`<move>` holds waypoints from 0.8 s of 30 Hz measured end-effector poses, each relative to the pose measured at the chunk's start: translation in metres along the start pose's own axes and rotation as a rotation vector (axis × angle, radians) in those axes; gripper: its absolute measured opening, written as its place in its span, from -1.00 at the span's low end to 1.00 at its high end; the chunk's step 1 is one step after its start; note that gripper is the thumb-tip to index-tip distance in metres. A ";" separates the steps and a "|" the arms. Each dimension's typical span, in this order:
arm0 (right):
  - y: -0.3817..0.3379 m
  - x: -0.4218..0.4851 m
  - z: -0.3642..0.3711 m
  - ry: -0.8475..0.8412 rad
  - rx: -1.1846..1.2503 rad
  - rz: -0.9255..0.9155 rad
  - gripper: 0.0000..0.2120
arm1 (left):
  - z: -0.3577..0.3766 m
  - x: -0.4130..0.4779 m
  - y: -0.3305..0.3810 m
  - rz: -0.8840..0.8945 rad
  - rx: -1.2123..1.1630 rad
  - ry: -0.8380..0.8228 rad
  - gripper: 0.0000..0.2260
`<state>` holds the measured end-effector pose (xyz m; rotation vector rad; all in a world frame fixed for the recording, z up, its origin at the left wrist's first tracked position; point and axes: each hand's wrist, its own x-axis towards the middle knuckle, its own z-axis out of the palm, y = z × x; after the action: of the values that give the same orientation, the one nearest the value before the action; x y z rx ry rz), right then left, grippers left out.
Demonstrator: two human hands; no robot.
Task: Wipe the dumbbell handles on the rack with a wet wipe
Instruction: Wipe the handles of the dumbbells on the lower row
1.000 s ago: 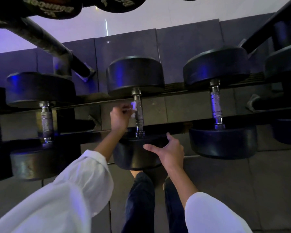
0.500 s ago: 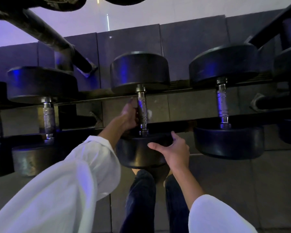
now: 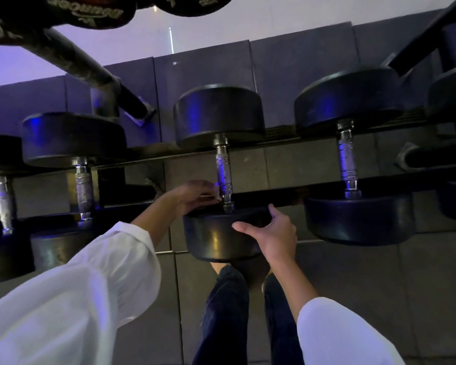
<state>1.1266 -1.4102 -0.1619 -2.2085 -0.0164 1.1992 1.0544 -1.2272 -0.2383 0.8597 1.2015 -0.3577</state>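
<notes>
A black dumbbell with a knurled chrome handle lies across the rack rails in the middle of the view. My left hand curls against the handle's lower end and pinches a small white wet wipe, most of it hidden under the fingers. My right hand rests with spread fingers on the near weight head of that dumbbell. To either side, a right dumbbell handle and a left dumbbell handle sit untouched.
More dumbbells line the rack toward both edges. An upper tier with a slanted bar and dark weight heads hangs at top left. My legs in dark trousers stand on the grey tiled floor below.
My left hand has slid down the middle handle from its upper part to its lower end. My right hand stays on the near weight head.
</notes>
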 end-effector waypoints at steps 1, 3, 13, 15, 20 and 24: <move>0.000 0.000 0.000 -0.002 0.002 -0.005 -0.09 | -0.002 -0.005 -0.003 0.038 0.034 0.006 -0.87; 0.001 -0.001 0.000 0.003 0.000 -0.009 -0.13 | -0.006 -0.009 -0.008 0.159 0.199 0.042 -0.84; 0.001 -0.001 -0.001 0.008 -0.017 -0.031 -0.11 | 0.004 -0.009 0.002 0.868 1.387 -0.069 -0.82; 0.002 0.000 -0.001 0.013 -0.017 -0.034 -0.10 | 0.008 -0.010 0.008 0.883 1.555 -0.118 -0.78; 0.003 0.001 0.001 0.018 -0.006 -0.046 -0.10 | 0.015 -0.012 0.016 0.812 1.684 -0.155 -0.76; 0.007 0.003 0.004 0.032 -0.007 -0.039 -0.06 | 0.016 -0.008 0.018 0.819 1.762 -0.198 -0.76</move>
<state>1.1237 -1.4128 -0.1697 -2.2230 -0.0497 1.1439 1.0744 -1.2289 -0.2225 2.5918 -0.0351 -0.7727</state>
